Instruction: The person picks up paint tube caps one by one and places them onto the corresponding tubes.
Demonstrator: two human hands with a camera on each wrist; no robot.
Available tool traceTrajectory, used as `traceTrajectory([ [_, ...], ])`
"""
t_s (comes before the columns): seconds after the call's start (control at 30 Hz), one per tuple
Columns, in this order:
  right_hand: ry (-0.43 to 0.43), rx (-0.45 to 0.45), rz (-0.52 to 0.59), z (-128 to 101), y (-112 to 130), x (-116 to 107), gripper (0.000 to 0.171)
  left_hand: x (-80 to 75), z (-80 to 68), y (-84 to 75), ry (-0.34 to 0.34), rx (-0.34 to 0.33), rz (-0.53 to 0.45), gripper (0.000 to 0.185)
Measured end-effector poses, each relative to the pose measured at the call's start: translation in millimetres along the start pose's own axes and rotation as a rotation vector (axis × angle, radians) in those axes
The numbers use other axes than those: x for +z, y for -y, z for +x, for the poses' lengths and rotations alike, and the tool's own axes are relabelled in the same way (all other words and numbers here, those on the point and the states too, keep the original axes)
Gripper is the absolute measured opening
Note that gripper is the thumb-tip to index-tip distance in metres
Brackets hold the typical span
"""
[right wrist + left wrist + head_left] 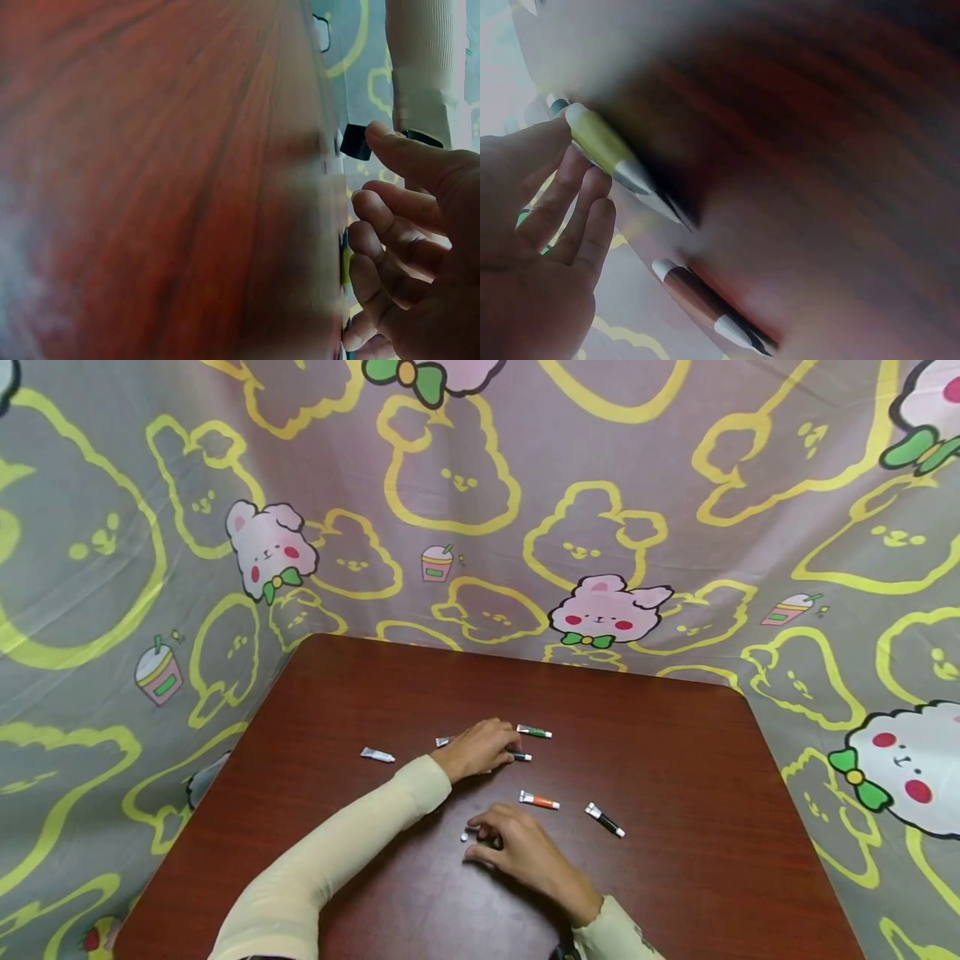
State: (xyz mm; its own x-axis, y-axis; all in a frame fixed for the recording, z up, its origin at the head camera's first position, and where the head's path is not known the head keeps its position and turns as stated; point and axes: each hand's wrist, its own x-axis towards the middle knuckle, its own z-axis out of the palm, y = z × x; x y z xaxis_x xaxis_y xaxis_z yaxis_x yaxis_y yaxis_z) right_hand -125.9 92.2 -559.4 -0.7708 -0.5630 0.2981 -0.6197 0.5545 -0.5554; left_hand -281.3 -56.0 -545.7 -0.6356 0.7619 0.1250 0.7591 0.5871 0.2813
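1. Two hands rest on the table (675, 877).
2. Right hand (517, 852): nearest, fingers curled on a small tube (471, 835).
3. Left hand (480, 748): beyond it, fingertips touching the yellow tube (604, 142); grip undetermined.
4. Orange tube (538, 800): between the hands.

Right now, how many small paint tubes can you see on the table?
7, perhaps more hidden under the hands: white tube at left, green tube, orange tube, black tube, two partly under the left hand, one under the right hand.
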Motion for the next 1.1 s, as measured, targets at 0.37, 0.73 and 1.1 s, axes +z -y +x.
traceTrajectory([
  [0.37, 0.068, -0.016, -0.064, 7.3, 3.2, 6.5, 0.033, -20.5, -30.2, 26.7, -0.006, -0.089, -0.155, 0.021],
  [0.73, 0.124, -0.079, -0.116, 12.5, 1.9, 10.1, 0.02, -43.6, -90.9, 57.5, -0.059, -0.233, -0.164, 0.018],
  [1.1, 0.078, -0.043, -0.085, 20.4, -1.0, 0.0, 0.014, -56.8, -146.4, 79.9, -0.064, -0.316, -0.111, 0.028],
])
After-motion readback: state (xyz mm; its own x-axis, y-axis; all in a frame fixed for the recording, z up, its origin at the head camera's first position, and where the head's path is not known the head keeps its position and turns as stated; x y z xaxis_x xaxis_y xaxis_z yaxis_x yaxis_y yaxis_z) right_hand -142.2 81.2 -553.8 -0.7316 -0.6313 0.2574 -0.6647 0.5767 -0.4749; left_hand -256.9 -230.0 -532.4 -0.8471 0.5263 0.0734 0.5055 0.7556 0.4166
